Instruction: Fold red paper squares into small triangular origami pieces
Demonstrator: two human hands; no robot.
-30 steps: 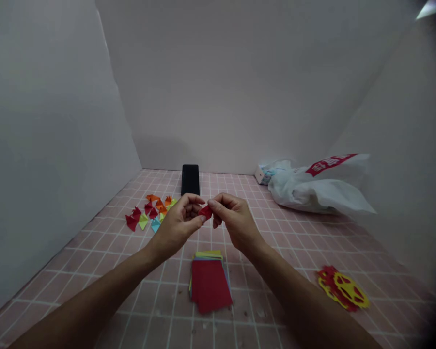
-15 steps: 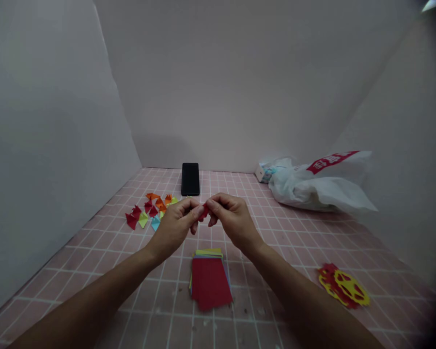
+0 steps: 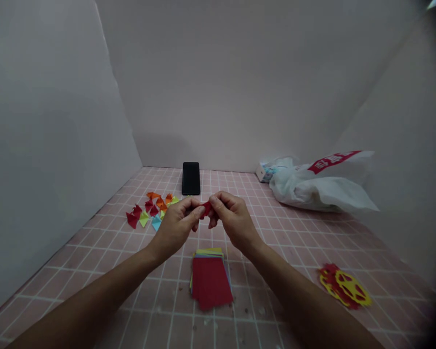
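Note:
My left hand and my right hand meet above the pink tiled table, both pinching a small folded red paper piece between thumbs and fingers. Most of the piece is hidden by my fingertips. Below my hands lies a stack of coloured paper sheets with a red sheet on top. To the left sits a cluster of small folded paper pieces in red, orange, green and blue.
A black phone lies flat near the back wall. A white plastic bag with red print and a small box beside it sit at the back right. Red and yellow paper cut-outs lie at the front right. Grey walls enclose the table.
My hands have drawn slightly closer together and a little lower, fingers closing more tightly over the red piece. Nothing on the table has moved.

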